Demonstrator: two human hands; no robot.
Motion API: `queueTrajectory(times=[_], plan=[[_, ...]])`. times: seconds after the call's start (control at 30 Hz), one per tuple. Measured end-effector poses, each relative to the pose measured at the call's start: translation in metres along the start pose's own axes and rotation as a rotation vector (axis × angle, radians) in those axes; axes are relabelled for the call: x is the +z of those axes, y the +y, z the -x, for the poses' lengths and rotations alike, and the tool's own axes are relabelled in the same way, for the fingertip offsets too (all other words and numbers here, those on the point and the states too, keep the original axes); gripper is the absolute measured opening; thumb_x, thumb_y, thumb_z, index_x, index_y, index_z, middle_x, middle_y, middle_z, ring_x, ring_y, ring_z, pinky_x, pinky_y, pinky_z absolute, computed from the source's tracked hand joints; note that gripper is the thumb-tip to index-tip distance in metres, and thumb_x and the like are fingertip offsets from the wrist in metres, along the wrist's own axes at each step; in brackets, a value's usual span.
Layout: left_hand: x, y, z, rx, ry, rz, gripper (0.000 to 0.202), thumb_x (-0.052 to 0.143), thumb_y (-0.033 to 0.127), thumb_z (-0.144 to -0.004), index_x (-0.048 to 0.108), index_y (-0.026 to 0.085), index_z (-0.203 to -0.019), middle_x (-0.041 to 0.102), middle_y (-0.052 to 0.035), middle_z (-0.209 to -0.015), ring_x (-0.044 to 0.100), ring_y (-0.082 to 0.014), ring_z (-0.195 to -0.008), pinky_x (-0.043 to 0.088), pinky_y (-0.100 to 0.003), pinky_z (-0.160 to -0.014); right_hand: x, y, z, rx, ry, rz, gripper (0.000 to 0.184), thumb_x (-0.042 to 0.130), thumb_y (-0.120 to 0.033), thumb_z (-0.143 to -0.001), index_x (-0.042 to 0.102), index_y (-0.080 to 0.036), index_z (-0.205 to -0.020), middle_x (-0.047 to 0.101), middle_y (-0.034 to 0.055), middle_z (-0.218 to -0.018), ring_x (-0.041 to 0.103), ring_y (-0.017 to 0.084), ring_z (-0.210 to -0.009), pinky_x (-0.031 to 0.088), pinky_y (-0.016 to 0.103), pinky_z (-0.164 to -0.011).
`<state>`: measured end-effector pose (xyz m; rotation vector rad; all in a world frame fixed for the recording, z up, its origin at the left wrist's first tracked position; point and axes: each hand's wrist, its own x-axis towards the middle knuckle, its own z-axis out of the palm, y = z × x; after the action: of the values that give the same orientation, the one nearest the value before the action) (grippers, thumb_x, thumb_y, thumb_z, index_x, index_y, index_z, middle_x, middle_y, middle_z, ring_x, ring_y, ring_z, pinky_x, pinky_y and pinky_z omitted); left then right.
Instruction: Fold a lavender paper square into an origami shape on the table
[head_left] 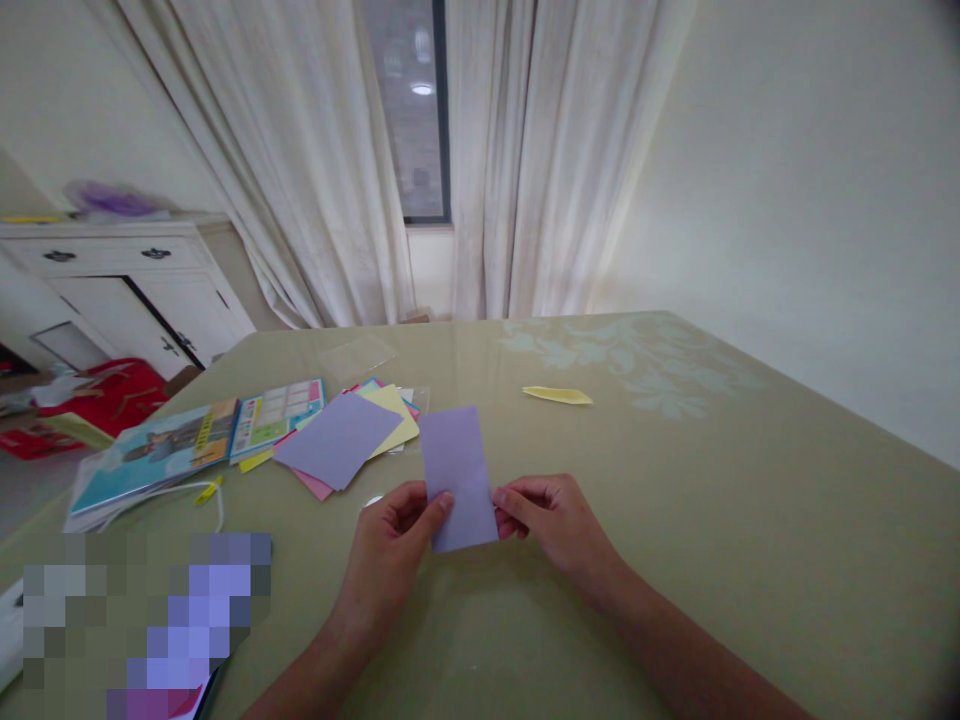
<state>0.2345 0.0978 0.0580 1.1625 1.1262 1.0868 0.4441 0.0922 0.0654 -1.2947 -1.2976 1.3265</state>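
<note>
A folded lavender paper (457,470) stands as a tall narrow rectangle just above the olive table (712,520). My left hand (394,545) pinches its lower left edge with thumb and fingers closed. On the lower right edge my right hand (551,520) pinches the same sheet. A stack of loose coloured sheets (345,440), purple on top with yellow and pink beneath, lies just to the left of the held paper. Farther back on the table rests a small folded yellow paper piece (557,396).
An open colourful booklet (199,440) and a white cord (202,495) lie at the table's left. A clear plastic sleeve (356,355) lies farther back. A white cabinet (127,285) and red items (97,400) stand left of the table; curtains (300,160) hang behind.
</note>
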Motion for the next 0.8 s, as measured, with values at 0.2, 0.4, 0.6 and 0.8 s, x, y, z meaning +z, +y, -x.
queueTrajectory(times=[0.2, 0.4, 0.6, 0.8], plan=[[0.0, 0.002, -0.001, 0.009, 0.024, -0.005, 0.045, 0.084, 0.058, -0.073, 0.079, 0.017, -0.091, 0.08, -0.0081, -0.086, 0.075, -0.0282, -0.084, 0.061, -0.034, -0.073, 0.005, 0.001, 0.003, 0.016, -0.049, -0.04, 0.033, 0.081, -0.05, -0.078, 0.079, -0.017, -0.082, 0.072, 0.0024, -0.069, 0.062, 0.016, -0.064, 0.048, 0.027, -0.062], [0.001, -0.001, -0.002, -0.004, 0.063, 0.02, 0.051, 0.084, 0.063, -0.072, 0.079, 0.017, -0.093, 0.08, -0.0091, -0.085, 0.075, -0.0263, -0.079, 0.06, -0.032, -0.068, 0.004, 0.0, 0.003, 0.002, -0.05, -0.014, 0.029, 0.08, -0.047, -0.079, 0.077, -0.018, -0.076, 0.07, 0.0012, -0.064, 0.06, 0.016, -0.061, 0.046, 0.028, -0.062], [-0.001, -0.001, -0.004, -0.002, 0.098, 0.057, 0.046, 0.084, 0.06, -0.074, 0.079, 0.017, -0.091, 0.079, -0.0061, -0.084, 0.072, -0.0215, -0.076, 0.06, -0.031, -0.072, 0.0, 0.006, -0.001, 0.017, -0.069, -0.02, 0.029, 0.081, -0.046, -0.08, 0.077, -0.018, -0.085, 0.073, 0.0027, -0.074, 0.066, 0.018, -0.069, 0.05, 0.03, -0.066], [0.001, 0.002, 0.001, 0.052, -0.001, -0.075, 0.037, 0.081, 0.054, -0.079, 0.08, 0.018, -0.085, 0.078, -0.0062, -0.082, 0.07, -0.0209, -0.075, 0.055, -0.028, -0.069, -0.01, -0.006, 0.002, -0.281, 0.133, 0.176, 0.055, 0.079, -0.039, -0.087, 0.061, -0.027, -0.137, 0.069, 0.0106, -0.127, 0.069, 0.021, -0.093, 0.057, 0.033, -0.074]])
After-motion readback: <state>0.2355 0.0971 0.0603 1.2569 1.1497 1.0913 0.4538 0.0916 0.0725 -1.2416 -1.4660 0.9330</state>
